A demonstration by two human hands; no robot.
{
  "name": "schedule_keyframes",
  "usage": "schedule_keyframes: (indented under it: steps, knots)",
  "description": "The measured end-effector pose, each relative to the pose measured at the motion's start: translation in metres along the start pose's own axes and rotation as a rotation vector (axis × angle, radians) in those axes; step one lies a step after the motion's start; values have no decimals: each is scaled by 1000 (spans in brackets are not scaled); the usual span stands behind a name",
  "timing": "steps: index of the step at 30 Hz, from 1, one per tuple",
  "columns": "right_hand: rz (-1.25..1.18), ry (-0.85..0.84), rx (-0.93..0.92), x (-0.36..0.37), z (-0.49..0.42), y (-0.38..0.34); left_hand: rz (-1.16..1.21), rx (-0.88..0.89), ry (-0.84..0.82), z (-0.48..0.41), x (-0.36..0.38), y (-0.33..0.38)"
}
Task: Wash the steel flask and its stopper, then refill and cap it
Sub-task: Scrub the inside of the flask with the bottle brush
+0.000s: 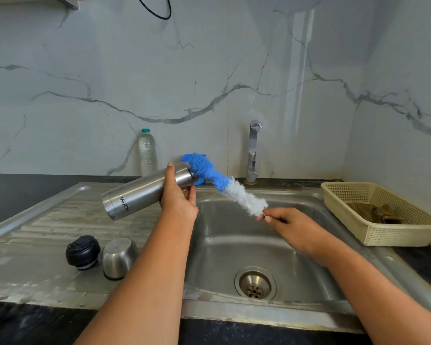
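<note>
The steel flask (139, 192) was held tilted, mouth raised toward the sink (234, 245), with the left hand (178, 197) wrapped round its neck end, fingers (191, 195) curled beneath. The bottle brush (224, 185) was pinched by its thin handle in the right hand (291, 227), its blue bristles bunched at the mouth; how much had entered could not be told. A bent stem was judged likely if it were pushed off-axis from so far back. The smooth steel could also be lost from a one-handed grip and dropped onto the stopper (83, 252) and cup (118, 257) standing on the worktop (35, 235) near by.
</note>
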State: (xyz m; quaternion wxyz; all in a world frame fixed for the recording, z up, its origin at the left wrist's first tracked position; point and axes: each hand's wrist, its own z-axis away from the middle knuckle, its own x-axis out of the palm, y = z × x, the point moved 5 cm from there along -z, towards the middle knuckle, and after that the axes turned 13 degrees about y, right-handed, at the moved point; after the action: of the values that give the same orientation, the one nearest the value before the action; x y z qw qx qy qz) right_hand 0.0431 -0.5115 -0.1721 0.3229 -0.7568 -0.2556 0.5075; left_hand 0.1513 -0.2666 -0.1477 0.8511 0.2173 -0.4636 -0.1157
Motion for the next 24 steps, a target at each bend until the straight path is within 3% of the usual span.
schedule_keyframes:
  steps: [5,12,24]
  knots:
    - [-17,28,17,5,-5,1,-30,-10,-17,7,3,-8]
    - [30,-122,76,-2,6,11,-24,3,-51,6,4,0]
    - [-141,-40,59,-6,2,4,59,-53,-49,2,3,2]
